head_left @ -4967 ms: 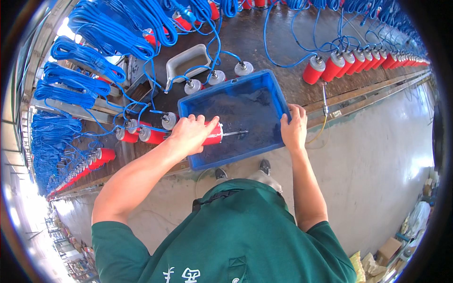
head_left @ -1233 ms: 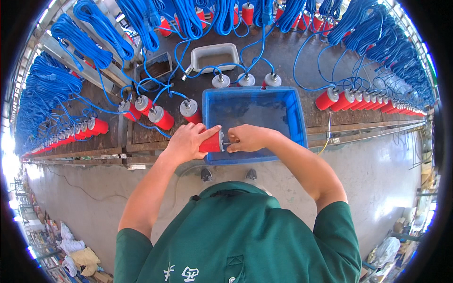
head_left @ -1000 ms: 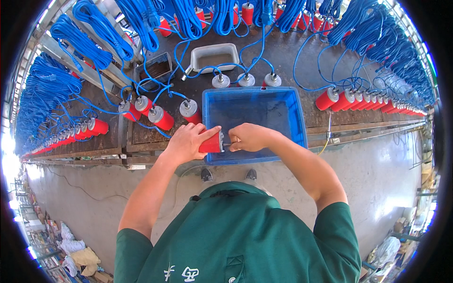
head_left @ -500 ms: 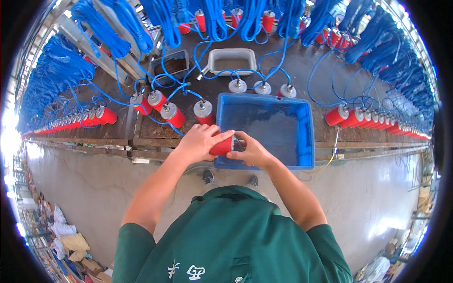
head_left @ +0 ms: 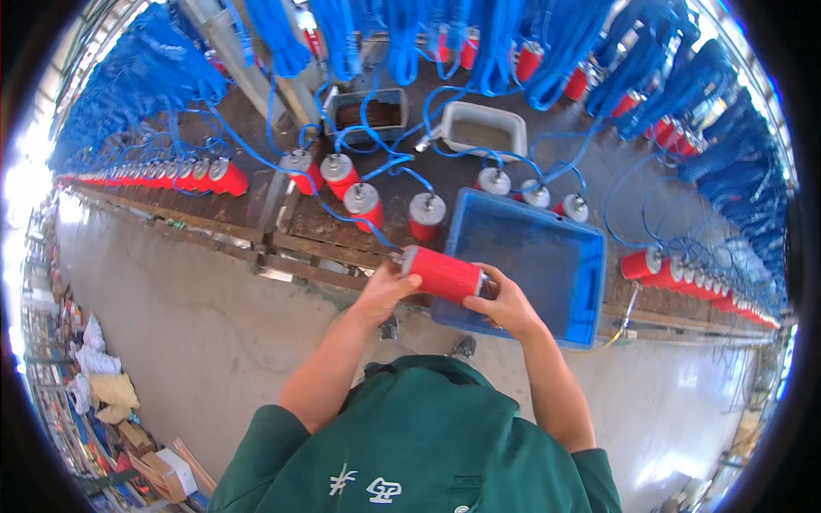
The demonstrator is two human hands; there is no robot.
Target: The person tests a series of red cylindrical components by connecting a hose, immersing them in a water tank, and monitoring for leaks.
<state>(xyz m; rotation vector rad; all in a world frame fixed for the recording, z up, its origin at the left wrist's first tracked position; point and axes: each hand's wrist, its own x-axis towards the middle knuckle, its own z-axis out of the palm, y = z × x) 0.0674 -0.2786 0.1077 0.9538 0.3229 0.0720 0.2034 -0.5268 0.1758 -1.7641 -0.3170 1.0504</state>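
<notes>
Between my two hands lies a red cylinder (head_left: 445, 274) with grey metal end caps, held nearly sideways over the left front corner of a blue plastic tub (head_left: 590, 286). My left hand (head_left: 385, 295) is closed round its left end, where a fitting sticks out. At the other end, my right hand (head_left: 509, 303) grips the cap, thumb on the red side. Just beyond stands another red cylinder (head_left: 427, 218), upright, with a blue cable rising from its top. The tub's inside looks wet and cloudy.
Several red cylinders (head_left: 363, 208) with blue cables stand on the dark workbench (head_left: 325, 235). A grey-white basin (head_left: 483, 128) and a grey bin (head_left: 368, 115) sit farther back. Bundles of blue cable (head_left: 496, 51) hang above. Rows of cylinders (head_left: 227, 177) line both sides.
The red cylinder has turned from pointing away to lying lengthwise between my hands. My left hand has moved to its left end. The whole view has shifted and tilted.
</notes>
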